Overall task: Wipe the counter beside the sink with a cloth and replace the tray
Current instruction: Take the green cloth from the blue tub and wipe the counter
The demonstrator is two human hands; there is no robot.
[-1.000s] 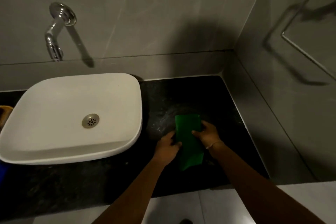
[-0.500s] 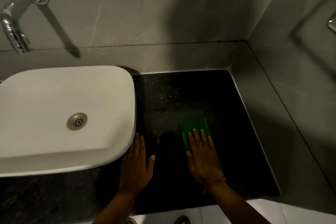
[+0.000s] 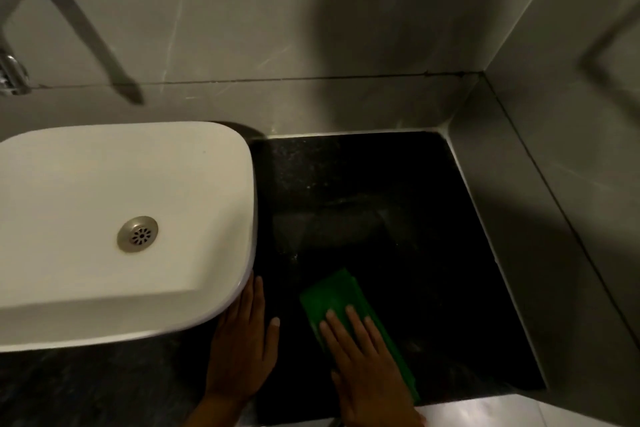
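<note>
Flat and open, the right hand (image 3: 367,357) presses the green cloth (image 3: 332,295) on the counter (image 3: 398,218), left hand (image 3: 242,347) splayed beside it

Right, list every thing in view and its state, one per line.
green cloth: folded, flat on the counter under the right hand
right hand: flat, pressing the cloth
left hand: flat on the counter beside the sink
sink: empty
counter: faint streaks

Glossy white ceramic sink (image 3: 104,253), speckled polished black counter (image 3: 398,218), green cloth (image 3: 332,295).
</note>
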